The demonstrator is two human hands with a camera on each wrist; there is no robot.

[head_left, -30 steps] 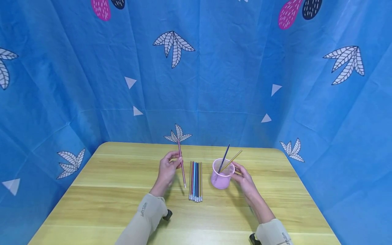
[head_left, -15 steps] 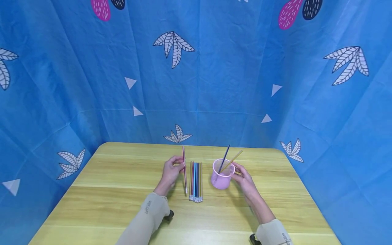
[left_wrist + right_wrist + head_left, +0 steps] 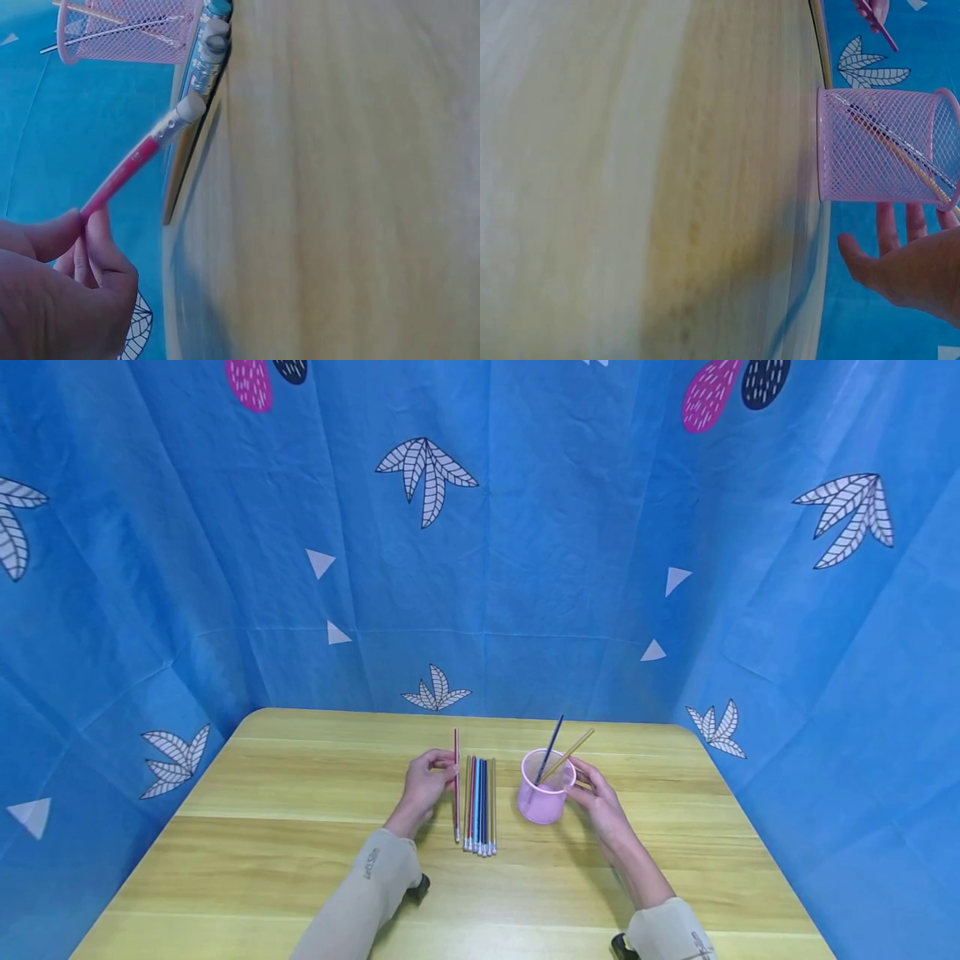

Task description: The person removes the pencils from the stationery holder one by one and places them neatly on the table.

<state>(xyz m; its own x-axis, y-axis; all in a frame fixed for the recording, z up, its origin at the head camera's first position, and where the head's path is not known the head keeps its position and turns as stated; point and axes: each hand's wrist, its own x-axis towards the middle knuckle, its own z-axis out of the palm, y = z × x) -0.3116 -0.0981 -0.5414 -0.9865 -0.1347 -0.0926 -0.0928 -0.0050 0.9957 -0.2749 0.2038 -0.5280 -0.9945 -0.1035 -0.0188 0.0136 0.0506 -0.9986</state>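
Between thumb and fingers, my left hand (image 3: 426, 783) pinches a red pencil (image 3: 457, 802) just left of a row of pencils (image 3: 480, 806). In the left wrist view, the eraser end of the red pencil (image 3: 142, 154) points toward the row, raised off the table. The row lies side by side on the table, eraser ends toward me. A pink mesh pen cup (image 3: 540, 806) stands upright to the right, with a dark pencil (image 3: 550, 747) and a yellow pencil (image 3: 576, 743) leaning inside. My right hand (image 3: 602, 806) rests against the cup's right side, its fingers (image 3: 887, 229) fairly straight.
The wooden table (image 3: 247, 827) has its far edge close behind the hands. A blue patterned curtain (image 3: 570, 568) surrounds it at the back and both sides.
My left hand has moved right and a little nearer to me. The red pencil has come down from a slant and now lines up alongside the row. My right hand and the cup stay put.
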